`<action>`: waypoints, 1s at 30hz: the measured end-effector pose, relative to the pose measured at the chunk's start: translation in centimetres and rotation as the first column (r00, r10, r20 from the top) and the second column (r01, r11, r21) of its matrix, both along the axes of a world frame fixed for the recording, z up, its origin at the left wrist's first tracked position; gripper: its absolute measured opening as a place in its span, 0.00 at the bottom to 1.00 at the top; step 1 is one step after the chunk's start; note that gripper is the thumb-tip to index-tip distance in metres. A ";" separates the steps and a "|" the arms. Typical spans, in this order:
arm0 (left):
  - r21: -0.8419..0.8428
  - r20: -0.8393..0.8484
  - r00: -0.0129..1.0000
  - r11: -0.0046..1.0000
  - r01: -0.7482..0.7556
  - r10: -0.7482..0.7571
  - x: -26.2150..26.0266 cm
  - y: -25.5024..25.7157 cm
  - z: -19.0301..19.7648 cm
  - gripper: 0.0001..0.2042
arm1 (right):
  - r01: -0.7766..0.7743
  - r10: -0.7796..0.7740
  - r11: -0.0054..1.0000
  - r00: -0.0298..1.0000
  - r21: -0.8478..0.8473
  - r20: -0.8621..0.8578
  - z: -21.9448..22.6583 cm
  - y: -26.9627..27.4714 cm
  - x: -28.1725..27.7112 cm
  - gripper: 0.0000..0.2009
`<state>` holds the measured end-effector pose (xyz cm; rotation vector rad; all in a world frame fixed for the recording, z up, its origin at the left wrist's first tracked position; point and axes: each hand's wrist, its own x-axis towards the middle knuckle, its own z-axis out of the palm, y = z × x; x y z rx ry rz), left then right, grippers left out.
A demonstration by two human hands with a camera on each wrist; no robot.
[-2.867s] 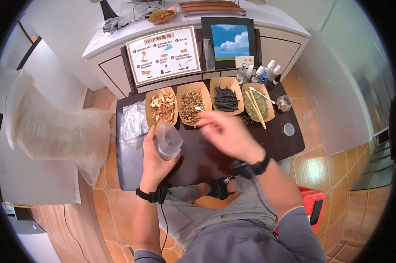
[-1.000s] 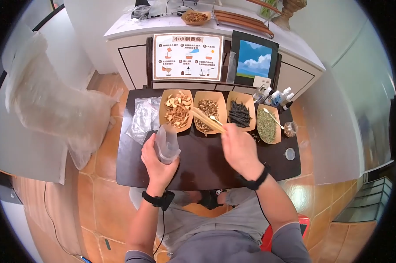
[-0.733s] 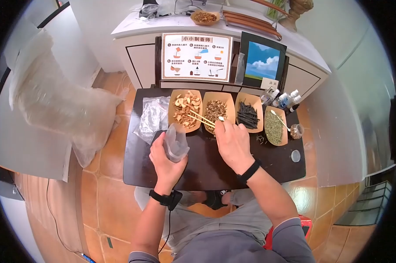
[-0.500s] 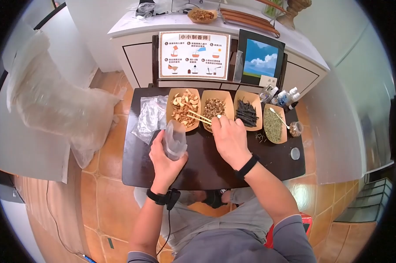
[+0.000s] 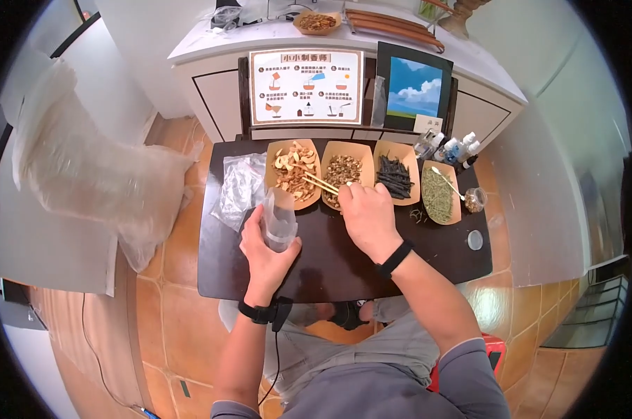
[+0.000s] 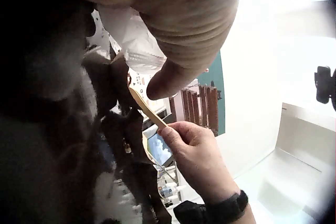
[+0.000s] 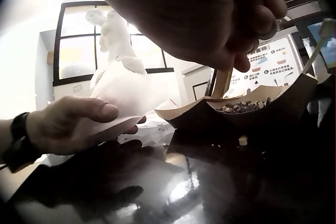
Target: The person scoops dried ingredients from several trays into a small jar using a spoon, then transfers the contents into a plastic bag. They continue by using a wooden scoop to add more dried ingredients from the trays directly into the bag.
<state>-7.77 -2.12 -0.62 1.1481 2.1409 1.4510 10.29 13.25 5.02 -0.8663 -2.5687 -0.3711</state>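
1. At center left of the frame, your left hand [image 5: 264, 264] grips a clear container [image 5: 281, 220], apparently to steady it near the leftmost tray [image 5: 274, 149]; thumb and fingers flank it.
2. Right of it, your right hand [image 5: 370, 215], back upward, pinches paired wooden sticks [image 5: 321, 184], angled leftward, likely for reach.

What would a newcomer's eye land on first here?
Probably the row of four paper trays across the dark table, their fillings running from tan slices at left to green sprigs at right. Next, the hands in front: the left hand holds a see-through pouch, the right hand wooden tongs over the left trays. Then the bulky plastic-wrapped bundle beyond the table's left edge.
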 end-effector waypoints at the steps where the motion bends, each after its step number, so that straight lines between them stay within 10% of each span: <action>1: -0.003 0.000 1.000 1.000 -0.003 0.003 0.2 0.0 0.1 0.48 | -0.013 0.013 1.000 1.000 -0.020 -0.016 -0.3 0.2 0.2 0.02; 10: -0.044 -0.153 0.987 0.998 -0.047 0.039 0.6 0.1 0.5 0.48 | -0.071 -0.020 0.942 0.964 -0.328 -0.265 1.5 -0.4 1.8 0.07; 17: -0.068 -0.133 0.991 0.998 -0.018 0.008 0.6 0.2 0.5 0.50 | -0.218 -0.129 0.558 0.930 -0.801 -0.343 5.4 -3.0 3.5 0.09; 30: -0.003 -0.152 0.987 0.998 -0.061 0.060 0.8 0.2 -0.1 0.49 | -0.161 -0.152 0.661 0.928 -0.733 -0.341 5.5 -1.4 3.7 0.11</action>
